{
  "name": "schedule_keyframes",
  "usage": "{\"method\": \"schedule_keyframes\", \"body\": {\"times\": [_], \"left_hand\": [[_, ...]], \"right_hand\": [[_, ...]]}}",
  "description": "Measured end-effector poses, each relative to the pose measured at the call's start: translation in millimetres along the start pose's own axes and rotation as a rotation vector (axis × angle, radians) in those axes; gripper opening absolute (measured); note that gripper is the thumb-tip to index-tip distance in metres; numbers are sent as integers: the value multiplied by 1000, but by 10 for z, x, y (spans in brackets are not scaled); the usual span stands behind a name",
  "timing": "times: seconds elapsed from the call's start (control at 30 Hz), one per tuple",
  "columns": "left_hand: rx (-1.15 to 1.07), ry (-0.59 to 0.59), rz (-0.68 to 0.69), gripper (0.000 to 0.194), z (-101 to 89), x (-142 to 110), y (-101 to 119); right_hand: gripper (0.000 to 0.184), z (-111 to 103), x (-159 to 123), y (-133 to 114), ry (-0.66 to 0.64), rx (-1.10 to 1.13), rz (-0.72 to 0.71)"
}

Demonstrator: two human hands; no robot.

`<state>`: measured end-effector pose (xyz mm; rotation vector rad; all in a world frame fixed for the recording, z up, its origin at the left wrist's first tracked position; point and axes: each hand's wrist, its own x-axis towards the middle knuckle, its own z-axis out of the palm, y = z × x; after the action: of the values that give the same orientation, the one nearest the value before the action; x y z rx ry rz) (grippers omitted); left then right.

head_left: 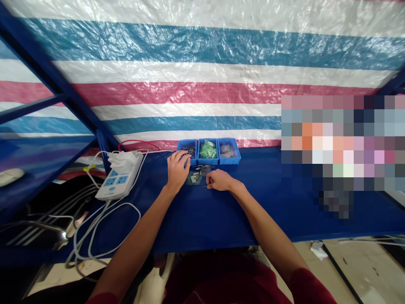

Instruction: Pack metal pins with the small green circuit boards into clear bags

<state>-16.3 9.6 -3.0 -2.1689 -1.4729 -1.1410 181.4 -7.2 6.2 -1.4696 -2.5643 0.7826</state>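
My left hand [178, 169] is at the front of the left blue bin [179, 145], its fingers apart and curved over the rim. Thin dark metal pieces [189, 150] lie in that bin. My right hand [218, 180] is closed in a pinch on a thin metal rod [204, 186], whose end sticks out to the left. Between the hands, a small clear bag [194, 178] with pale pieces rests on the blue table [202, 219]. Several more thin metal rods [205, 167] lie just behind it, in front of the middle bin [203, 161].
The middle bin holds green-looking bags [208, 149]; the right bin [229, 161] holds clear bags [227, 151]. A white power strip [117, 181] and looped cables [91, 236] are at the left. A striped sheet [196, 93] hangs behind the table. The far right is pixelated.
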Motion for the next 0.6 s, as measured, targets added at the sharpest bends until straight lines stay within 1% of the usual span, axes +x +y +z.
{"method": "schedule_keyframes", "body": {"times": [0.07, 0.1, 0.17, 0.23, 0.3, 0.37, 0.47, 0.53, 0.6], "left_hand": [[-39, -8, 43, 21, 8, -9, 19], [-58, -14, 64, 21, 13, -15, 27], [-97, -26, 103, 22, 22, -28, 42], [-138, -49, 146, 23, 30, -40, 59], [-182, -87, 188, 24, 41, -52, 73], [-222, -111, 213, 25, 59, -66, 82], [-264, -109, 214, 25, 89, -85, 81], [-282, -115, 219, 25, 98, -91, 75], [-286, -125, 216, 26, 96, -91, 72]], "right_hand": [[6, 30, 19, 20, 52, -31, 3], [7, 43, 31, 34, 109, -42, -1], [6, 62, 56, 67, 280, -30, -20], [8, 75, 84, 95, 457, 63, -46], [8, 92, 115, 113, 566, 259, -63], [13, 117, 153, 122, 598, 537, -65], [24, 164, 214, 133, 580, 925, -96], [31, 190, 248, 140, 564, 1064, -131], [35, 207, 267, 144, 558, 1123, -144]]}}
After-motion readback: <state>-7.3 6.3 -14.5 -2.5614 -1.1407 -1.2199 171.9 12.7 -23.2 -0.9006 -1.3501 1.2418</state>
